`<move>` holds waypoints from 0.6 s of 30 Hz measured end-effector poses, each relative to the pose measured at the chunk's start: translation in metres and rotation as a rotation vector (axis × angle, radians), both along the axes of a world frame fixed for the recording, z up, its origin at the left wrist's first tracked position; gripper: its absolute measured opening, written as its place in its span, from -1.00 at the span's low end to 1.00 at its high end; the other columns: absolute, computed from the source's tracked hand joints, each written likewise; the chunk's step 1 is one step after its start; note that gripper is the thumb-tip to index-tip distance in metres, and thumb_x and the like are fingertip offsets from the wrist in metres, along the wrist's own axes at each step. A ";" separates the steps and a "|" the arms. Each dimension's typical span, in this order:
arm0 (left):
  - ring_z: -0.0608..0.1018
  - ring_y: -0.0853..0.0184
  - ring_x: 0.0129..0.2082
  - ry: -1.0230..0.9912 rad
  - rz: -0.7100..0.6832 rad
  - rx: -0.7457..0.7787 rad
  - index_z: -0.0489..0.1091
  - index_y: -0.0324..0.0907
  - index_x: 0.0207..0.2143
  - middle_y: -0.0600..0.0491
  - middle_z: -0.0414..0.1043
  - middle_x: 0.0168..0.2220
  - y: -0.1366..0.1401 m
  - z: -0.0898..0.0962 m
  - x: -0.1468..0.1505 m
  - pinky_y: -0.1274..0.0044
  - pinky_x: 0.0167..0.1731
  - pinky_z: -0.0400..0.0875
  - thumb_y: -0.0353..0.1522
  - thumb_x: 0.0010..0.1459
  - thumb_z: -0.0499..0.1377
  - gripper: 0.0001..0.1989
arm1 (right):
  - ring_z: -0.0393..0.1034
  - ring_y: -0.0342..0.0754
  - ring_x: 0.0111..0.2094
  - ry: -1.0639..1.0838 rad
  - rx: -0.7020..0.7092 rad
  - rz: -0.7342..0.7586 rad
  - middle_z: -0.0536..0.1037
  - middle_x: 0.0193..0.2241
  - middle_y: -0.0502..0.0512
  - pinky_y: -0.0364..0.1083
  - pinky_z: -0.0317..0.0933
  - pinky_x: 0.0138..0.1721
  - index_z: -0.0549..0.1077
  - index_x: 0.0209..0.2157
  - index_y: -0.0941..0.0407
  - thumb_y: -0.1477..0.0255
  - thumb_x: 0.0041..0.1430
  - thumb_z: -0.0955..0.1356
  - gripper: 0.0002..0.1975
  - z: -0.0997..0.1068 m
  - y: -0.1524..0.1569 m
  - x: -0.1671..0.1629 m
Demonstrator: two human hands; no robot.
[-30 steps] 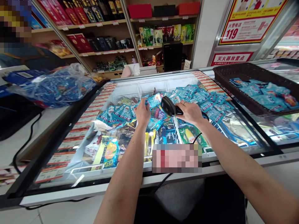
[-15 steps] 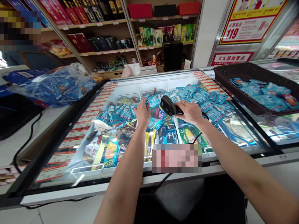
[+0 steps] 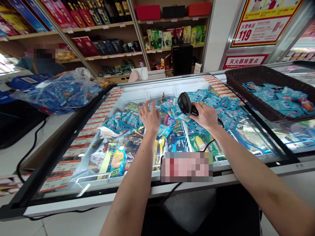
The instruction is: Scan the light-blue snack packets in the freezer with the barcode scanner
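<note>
My right hand (image 3: pixel 205 115) is wrapped round the handle of a black barcode scanner (image 3: pixel 184 103), whose head points left over the glass. A black cable trails from it. To the left, my left hand (image 3: pixel 149 117) has its fingers apart and holds nothing; it is slightly blurred. Small blue packets (image 3: pixel 125 120) lie on the freezer's glass top beside the left hand. A larger heap of the same blue packets (image 3: pixel 211 98) spreads behind and right of the scanner. One blue packet (image 3: pixel 167 104) lies between the hands.
Under the glass are colourful frozen packs (image 3: pixel 116 160). A brown basket (image 3: pixel 246 95) with more blue packets stands at right. A plastic bag of blue packs (image 3: pixel 66 90) sits at left. Near the front edge lies a blurred-out object (image 3: pixel 186 167). Shelves (image 3: pixel 105 26) stand behind; a person (image 3: pixel 40 62) is far left.
My left hand has come off the blue packets, its fingers spreading and moving slightly left. My right hand has shifted a little right with the barcode scanner.
</note>
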State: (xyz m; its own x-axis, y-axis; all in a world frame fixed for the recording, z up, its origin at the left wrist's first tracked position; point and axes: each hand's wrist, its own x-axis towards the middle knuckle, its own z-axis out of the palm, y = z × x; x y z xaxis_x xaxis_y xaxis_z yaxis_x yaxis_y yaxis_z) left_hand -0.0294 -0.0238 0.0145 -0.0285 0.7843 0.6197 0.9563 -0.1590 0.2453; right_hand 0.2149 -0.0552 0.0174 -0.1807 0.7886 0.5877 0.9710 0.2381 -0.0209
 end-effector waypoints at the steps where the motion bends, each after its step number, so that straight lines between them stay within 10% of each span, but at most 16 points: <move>1: 0.26 0.10 0.09 0.067 -0.086 -0.046 0.30 -0.02 0.02 -0.05 0.27 0.08 0.000 -0.001 0.002 0.24 0.09 0.01 -0.30 0.21 -0.06 -0.65 | 0.32 0.05 -0.24 -0.001 -0.001 -0.001 0.46 -0.19 0.16 -0.08 0.01 -0.34 0.31 0.04 0.09 0.16 0.16 0.24 -0.53 0.000 0.000 0.000; 11: 0.35 0.04 -0.03 0.136 0.090 -0.115 0.45 -0.17 -0.21 -0.18 0.41 -0.14 0.006 -0.010 -0.015 0.15 0.05 0.04 -0.23 0.23 -0.15 -0.59 | 0.32 0.04 -0.26 0.008 0.017 -0.017 0.46 -0.21 0.15 -0.09 -0.01 -0.37 0.33 0.00 0.09 0.15 0.15 0.26 -0.56 -0.002 0.002 0.002; 18: 0.31 0.17 0.11 0.189 -0.280 -0.113 0.26 -0.12 0.09 -0.05 0.32 0.09 0.005 -0.007 0.011 0.30 0.08 0.10 -0.21 0.25 -0.11 -0.57 | 0.31 0.01 -0.28 0.009 0.009 -0.026 0.45 -0.23 0.14 -0.09 -0.03 -0.38 0.35 -0.01 0.08 0.15 0.16 0.25 -0.56 -0.004 0.004 0.002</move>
